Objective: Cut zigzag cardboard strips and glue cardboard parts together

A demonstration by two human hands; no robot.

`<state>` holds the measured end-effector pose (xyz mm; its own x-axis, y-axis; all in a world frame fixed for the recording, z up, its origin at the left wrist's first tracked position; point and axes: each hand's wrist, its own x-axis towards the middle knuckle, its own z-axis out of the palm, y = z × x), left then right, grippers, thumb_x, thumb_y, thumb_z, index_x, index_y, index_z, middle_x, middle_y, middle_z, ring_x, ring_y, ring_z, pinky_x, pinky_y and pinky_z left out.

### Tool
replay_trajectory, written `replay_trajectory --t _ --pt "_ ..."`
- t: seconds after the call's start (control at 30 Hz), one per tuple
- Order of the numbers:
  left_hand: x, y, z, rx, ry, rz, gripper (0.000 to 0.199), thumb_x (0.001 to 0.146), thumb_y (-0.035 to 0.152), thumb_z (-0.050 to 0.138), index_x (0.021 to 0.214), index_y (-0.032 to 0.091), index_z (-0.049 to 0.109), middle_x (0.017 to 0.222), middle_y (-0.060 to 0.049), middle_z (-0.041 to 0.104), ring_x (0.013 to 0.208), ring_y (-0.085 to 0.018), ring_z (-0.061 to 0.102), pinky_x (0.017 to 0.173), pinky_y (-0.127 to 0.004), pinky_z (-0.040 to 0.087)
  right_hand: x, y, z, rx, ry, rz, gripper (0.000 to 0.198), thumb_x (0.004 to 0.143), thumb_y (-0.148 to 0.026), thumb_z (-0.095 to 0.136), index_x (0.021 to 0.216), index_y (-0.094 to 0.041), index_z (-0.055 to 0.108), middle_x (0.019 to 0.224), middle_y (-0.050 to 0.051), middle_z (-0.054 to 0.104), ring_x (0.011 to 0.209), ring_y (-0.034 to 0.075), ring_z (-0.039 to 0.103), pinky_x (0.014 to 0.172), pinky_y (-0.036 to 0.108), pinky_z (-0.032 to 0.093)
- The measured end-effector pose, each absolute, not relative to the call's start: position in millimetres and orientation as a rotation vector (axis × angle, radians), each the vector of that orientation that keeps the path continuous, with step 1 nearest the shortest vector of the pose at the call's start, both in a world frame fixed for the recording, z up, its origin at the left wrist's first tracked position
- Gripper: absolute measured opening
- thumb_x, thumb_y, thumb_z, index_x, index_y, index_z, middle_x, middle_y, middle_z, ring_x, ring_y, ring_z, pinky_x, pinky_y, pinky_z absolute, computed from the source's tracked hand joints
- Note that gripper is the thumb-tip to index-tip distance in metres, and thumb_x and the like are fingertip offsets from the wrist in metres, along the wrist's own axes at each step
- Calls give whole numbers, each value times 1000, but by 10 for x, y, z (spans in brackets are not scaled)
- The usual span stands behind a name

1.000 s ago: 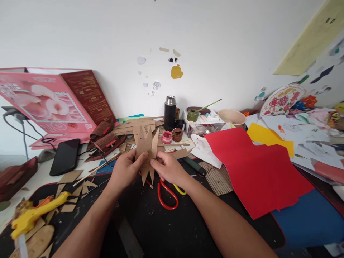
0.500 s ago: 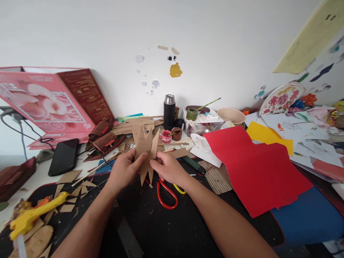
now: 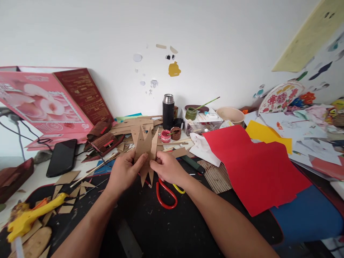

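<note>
Pointed pieces of brown cardboard [image 3: 143, 145] stand between my two hands, their sharp tips showing above and below the fingers. My left hand [image 3: 128, 166] is closed on their left side, the thumb pressed flat on the front. On the right side, my right hand [image 3: 167, 165] pinches the cardboard between thumb and curled fingers. Whether the pieces are joined is hidden by the fingers. Just below my right hand, the red loop handle [image 3: 167, 195] of a pair of scissors and a yellow handle part [image 3: 179, 189] lie on the black mat.
A yellow glue gun [image 3: 32, 215] lies at left among cardboard scraps, near a black phone [image 3: 62, 157]. Behind the hands stand a black flask [image 3: 168, 113] and open paint jars [image 3: 166, 135]. Red paper [image 3: 258, 168] and a green-handled cutter [image 3: 193, 164] lie at right.
The view has shifted very slightly, so the background sits a little further left. Both hands keep the same hold on the cardboard.
</note>
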<state>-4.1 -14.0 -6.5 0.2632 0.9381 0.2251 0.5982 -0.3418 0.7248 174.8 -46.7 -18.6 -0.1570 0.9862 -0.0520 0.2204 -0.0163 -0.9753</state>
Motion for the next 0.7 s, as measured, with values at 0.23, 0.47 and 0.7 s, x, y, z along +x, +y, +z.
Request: replay_trajectory --t 0.23,0.47,0.7 --pt "75 -183 -110 2195 1541 910 35 89 52 53 67 24 55 55 0 57 52 -17 48 55 -30 30 1705 -419 -317 -1415 -1459 1127 26 97 -20 63 76 -24 48 53 -9 49 46 12 50 48 23 30" --pt "-14 -124 -65 1895 1414 1001 40 89 56 58 72 21 65 65 -1 69 59 -17 56 55 -27 40 1780 -417 -268 -1226 -1446 1272 20 103 -28 60 85 -24 52 52 -11 48 38 12 47 43 23 32" --pt "-26 -108 -55 1760 1376 1052 37 85 57 63 77 21 68 73 -2 74 64 -18 60 58 -27 45 1770 -448 -228 -1291 -1525 1257 25 106 -27 60 83 -24 50 52 -10 50 39 11 49 44 23 32"
